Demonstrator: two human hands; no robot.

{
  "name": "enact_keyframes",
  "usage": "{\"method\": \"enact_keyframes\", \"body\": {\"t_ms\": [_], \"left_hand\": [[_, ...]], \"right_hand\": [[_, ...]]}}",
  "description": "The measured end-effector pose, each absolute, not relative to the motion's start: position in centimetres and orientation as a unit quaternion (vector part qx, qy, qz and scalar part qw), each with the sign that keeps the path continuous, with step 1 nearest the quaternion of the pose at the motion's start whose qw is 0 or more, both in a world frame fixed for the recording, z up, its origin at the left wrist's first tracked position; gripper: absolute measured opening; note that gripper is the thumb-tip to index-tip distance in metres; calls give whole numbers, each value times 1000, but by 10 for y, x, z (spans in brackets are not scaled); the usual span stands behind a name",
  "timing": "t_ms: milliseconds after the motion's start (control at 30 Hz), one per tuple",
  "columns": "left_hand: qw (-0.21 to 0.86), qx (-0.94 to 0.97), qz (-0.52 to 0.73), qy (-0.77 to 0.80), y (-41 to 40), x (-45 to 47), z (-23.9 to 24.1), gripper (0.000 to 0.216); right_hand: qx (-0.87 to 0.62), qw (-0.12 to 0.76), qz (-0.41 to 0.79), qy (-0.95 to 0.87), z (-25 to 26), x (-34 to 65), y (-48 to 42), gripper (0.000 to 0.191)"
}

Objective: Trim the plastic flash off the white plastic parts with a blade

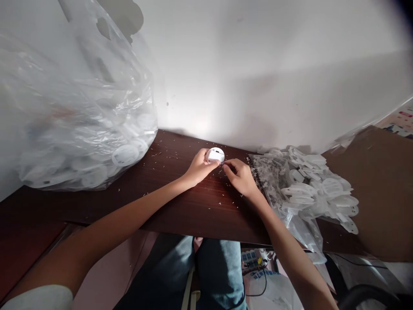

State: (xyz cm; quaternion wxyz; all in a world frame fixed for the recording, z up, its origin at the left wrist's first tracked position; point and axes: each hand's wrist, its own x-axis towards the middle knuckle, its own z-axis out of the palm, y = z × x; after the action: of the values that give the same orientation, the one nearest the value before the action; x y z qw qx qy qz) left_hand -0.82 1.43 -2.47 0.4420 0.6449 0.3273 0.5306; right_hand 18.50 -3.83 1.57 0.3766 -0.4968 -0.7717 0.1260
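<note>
My left hand (196, 169) is closed around a white round plastic part (213, 156), which has a small dark slot near its top. The thumb lies across the lower side of this part. My right hand (241, 176) is pinched at the part's lower right edge. Whatever sits between its fingertips, if anything, is too small to make out. Both hands are just above the dark brown tabletop (187, 211), where tiny white scraps are scattered.
A large clear plastic bag (87, 146) with white round parts stands at the left. On the right, white plastic parts (322, 189) are heaped on clear plastic, beside a brown cardboard box (383, 193). A white wall (258, 86) rises behind. Below the table is a power strip (253, 258) with cables.
</note>
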Motion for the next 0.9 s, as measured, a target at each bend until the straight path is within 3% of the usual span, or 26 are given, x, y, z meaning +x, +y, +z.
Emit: {"method": "enact_keyframes", "body": {"t_ms": [467,900], "left_hand": [[402,640,503,419,3,-12,-8,33],[268,691,505,443,-13,-6,-6,17]], "right_hand": [[-494,381,73,-779,12,180,-43,19],[-536,317,-33,-782,2,167,-49,25]]}}
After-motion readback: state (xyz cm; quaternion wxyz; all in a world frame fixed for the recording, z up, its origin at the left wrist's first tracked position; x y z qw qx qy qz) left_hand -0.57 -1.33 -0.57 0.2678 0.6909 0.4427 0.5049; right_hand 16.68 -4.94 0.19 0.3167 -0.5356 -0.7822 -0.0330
